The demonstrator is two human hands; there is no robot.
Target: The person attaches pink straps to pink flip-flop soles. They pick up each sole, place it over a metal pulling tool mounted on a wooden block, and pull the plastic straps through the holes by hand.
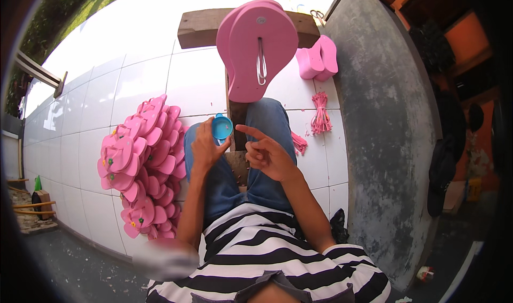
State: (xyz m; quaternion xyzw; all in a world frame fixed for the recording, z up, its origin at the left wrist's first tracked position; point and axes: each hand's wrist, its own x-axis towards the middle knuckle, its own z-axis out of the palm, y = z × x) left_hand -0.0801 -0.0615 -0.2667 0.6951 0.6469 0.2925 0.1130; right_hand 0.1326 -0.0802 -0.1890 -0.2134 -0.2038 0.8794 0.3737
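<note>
Striped shirt (267, 255) and blue jeans (235, 180) nearest, seated astride a wooden post (238, 113). Left hand (206, 148) closed around a small blue cup (222, 127), held tilted over the knees just beside the post. Right hand (267, 154) holding nothing, loosely curled, forefinger pointing toward the cup; close to it, not touching.

Left of the legs, on the white tiled floor (107, 100): heap of pink sandals (141, 164) with small green and yellow flower trims. Right: bundles of pink straps (320, 113), then a pair of pink soles (318, 58).

Farthest: pink sole (259, 49) mounted on the post, metal loop through its middle.

Risk, judged: cup tilted, so contents may spill onto jeans or floor. Contents not visible.

No packages, labels or signs readable.
</note>
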